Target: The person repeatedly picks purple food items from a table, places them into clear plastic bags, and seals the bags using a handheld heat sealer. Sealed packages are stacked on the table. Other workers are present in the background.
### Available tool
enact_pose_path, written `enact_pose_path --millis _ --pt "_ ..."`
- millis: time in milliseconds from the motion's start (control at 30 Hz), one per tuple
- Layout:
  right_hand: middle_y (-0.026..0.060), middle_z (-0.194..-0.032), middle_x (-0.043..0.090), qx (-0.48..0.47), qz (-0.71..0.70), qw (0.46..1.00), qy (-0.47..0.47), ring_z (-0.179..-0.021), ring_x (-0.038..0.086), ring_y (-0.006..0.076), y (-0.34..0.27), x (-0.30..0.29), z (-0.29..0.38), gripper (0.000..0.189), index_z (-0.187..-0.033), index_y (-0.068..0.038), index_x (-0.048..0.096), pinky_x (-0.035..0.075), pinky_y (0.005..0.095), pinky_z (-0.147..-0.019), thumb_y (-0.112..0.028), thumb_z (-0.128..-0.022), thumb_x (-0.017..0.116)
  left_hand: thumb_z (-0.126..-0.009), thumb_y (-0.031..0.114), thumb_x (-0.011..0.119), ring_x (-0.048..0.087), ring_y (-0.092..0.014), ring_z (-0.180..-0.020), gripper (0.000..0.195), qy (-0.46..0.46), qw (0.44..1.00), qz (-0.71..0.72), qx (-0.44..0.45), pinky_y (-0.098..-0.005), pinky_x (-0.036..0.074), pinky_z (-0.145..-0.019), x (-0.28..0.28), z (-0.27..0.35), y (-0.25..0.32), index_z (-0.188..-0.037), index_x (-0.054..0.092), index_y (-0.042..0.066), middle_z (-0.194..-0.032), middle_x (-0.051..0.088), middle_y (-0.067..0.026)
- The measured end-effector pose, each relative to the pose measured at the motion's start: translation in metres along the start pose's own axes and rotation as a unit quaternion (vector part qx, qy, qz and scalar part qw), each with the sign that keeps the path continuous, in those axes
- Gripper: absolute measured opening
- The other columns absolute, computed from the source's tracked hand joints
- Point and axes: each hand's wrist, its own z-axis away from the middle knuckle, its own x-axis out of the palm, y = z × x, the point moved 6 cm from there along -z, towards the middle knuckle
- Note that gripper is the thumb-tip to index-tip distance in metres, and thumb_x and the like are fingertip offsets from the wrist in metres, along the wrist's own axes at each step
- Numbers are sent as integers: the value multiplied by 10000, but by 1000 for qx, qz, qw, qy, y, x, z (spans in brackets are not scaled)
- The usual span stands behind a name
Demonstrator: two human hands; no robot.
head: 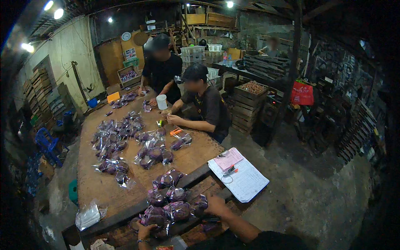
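Several purple items in clear plastic wrap (pixel 178 211) lie close together at the table's near edge. My left hand (pixel 147 230) is on the near left of this group, its fingers against one wrapped item. At the group's right side, my right hand (pixel 215 204) touches another wrapped item with its fingers; how firmly either hand grips cannot be told. More wrapped purple items (pixel 117 131) are spread over the wooden table (pixel 184 159) farther off. A clipboard with written sheets (pixel 247 178) and a pink slip (pixel 229 158) rests right of my right hand.
Clear plastic bags (pixel 90 216) lie at the near left corner. Two people stand or sit along the table's far right side, near a white cup (pixel 161 102) and an orange tool (pixel 176 131). Wooden crates (pixel 248 107) are stacked behind them, and a blue plastic chair (pixel 48 143) is left.
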Motion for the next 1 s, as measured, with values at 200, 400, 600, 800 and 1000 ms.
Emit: enact_pose_path --millis 200,400,600,800,1000 --pt "228 -970 593 -8 -37 999 22 -891 596 406 7 18 -1 697 -1114 -31 423 488 471 -760 -301 -583 786 -570 -39 729 611 -246 -870 659 -8 999 29 15 -343 535 -739 -8 -1 9 -1149 417 -4 -1025 585 -133" --pt "237 -976 587 -21 -45 999 18 -910 588 409 12 21 -6 716 -1133 -43 421 484 471 -769 -297 -572 785 -586 -97 687 593 -266 -951 721 -5 998 56 -8 -384 533 -764 -16 10 29 -1234 391 19 -1073 574 -132" --pt "237 -990 581 -25 -56 997 37 -913 583 415 18 24 -6 757 -1168 -59 405 477 469 -777 -333 -571 782 -590 -79 687 589 -254 -967 715 -11 995 88 40 -366 506 -818 -23 8 24 -1235 396 22 -1083 578 -120" --pt "239 -1012 589 -39 -94 994 27 -927 583 400 21 20 -5 861 -1228 -48 385 476 466 -775 -367 -543 799 -599 -45 707 587 -247 -968 704 19 994 98 53 -361 495 -838 -62 19 23 -1234 411 22 -1101 575 -118" --pt "155 -1020 640 -6 -302 948 98 -934 620 301 35 -3 -8 758 -1147 -22 525 490 399 -808 -398 -564 829 -602 -29 718 585 -244 -970 688 33 978 190 84 -360 493 -840 -86 50 65 -1225 431 19 -1113 573 -115"
